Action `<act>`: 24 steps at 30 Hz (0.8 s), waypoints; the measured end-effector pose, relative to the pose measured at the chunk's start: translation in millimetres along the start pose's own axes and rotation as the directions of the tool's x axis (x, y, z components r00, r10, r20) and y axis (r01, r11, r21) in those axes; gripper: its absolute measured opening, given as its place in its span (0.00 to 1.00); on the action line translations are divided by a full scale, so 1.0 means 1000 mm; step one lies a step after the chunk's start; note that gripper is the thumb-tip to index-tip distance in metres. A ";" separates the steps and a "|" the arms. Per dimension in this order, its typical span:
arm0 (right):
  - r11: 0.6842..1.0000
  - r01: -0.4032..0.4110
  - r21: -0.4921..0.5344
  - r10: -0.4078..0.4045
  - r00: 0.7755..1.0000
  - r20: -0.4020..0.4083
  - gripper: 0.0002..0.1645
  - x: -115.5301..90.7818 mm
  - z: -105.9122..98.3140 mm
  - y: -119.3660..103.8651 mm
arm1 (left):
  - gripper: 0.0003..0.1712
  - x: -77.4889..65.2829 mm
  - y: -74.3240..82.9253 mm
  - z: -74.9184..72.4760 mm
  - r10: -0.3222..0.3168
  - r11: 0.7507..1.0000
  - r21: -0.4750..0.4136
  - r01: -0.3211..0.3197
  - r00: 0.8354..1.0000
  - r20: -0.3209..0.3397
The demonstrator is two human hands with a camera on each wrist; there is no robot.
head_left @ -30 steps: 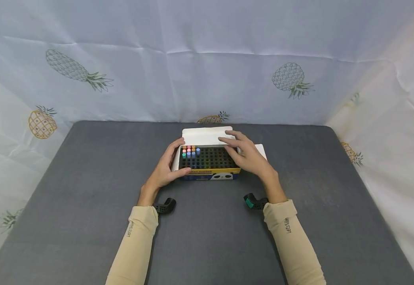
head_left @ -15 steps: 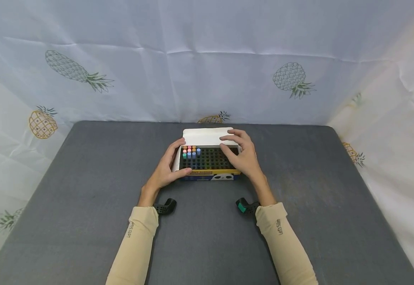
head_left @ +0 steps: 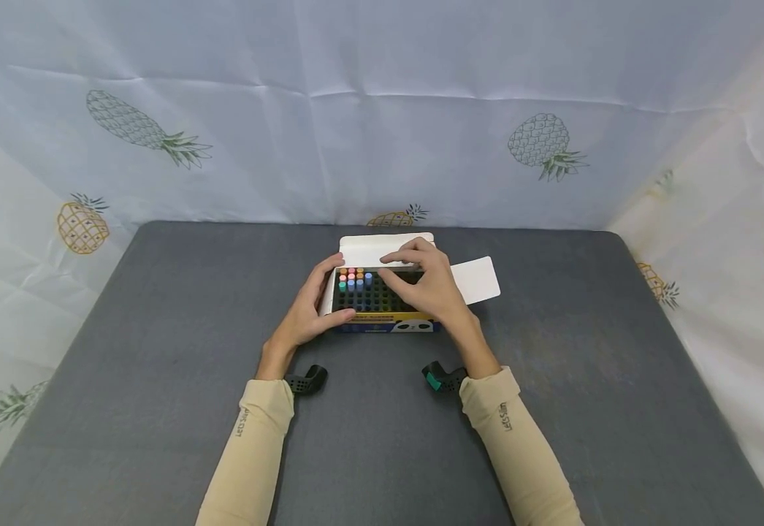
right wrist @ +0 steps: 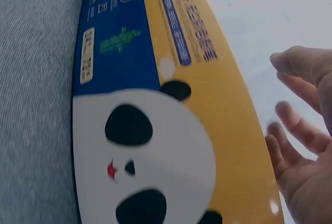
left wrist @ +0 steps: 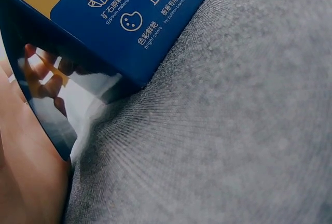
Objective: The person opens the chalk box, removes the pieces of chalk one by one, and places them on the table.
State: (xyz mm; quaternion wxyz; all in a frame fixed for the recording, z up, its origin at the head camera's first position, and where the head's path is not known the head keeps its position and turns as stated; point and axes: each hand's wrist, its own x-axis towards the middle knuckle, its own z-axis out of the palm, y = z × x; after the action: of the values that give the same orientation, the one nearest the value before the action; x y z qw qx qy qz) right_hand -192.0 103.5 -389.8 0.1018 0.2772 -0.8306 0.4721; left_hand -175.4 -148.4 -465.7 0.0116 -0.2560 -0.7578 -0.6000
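Note:
An open box of chalk (head_left: 415, 326) lies in the middle of the table, blue and yellow with a panda face (right wrist: 150, 156) on its front. Inside is a black holder (head_left: 370, 301) with rows of round holes. Several chalk sticks (head_left: 351, 277) in orange, pink, blue and green stand in its back left corner. My left hand (head_left: 303, 305) grips the box's left end, thumb at the front edge and fingers toward the back. Over the holder hovers my right hand (head_left: 429, 286), fingers bent loosely, thumb and index finger apart beside a blue stick, nothing between them.
The white lid (head_left: 365, 250) stands raised behind the box. A white end flap (head_left: 476, 280) sticks out to the right. The grey table (head_left: 573, 351) spreads around the box, with a pineapple-print curtain (head_left: 329, 161) behind it.
My right hand has moved left across the holder, from its right end toward the chalk sticks. The right flap now shows fully. My left hand stays on the box.

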 end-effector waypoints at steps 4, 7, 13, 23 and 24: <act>0.998 -0.046 0.036 0.043 0.997 0.070 0.12 0.002 0.007 -0.002 | 0.51 0.000 -0.001 0.000 -0.003 1.000 0.007 0.003 1.000 0.002; 0.996 -0.085 0.012 0.083 0.988 0.132 0.14 0.002 0.012 -0.001 | 0.51 -0.001 -0.002 0.000 -0.002 1.000 0.003 0.002 1.000 0.002; 0.991 -0.116 -0.064 0.126 0.974 0.188 0.16 0.003 0.017 0.001 | 0.51 -0.001 -0.002 0.000 -0.007 1.000 -0.003 0.007 1.000 -0.002; 0.981 -0.135 -0.137 0.164 0.958 0.236 0.15 0.009 0.020 -0.001 | 0.52 -0.001 -0.003 0.001 -0.008 1.000 0.000 0.008 1.000 -0.009; 0.981 -0.132 -0.140 0.162 0.958 0.238 0.14 0.010 0.020 -0.001 | 0.52 -0.001 -0.003 0.001 -0.007 1.000 0.000 0.007 1.000 -0.010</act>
State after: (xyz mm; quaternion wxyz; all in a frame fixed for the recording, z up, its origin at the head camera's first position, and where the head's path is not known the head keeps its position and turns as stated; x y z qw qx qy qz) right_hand -197.6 82.2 -395.6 -0.0214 0.2647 -0.8826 0.3881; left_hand -175.2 -148.3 -469.5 0.0131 -0.2504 -0.7588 -0.6012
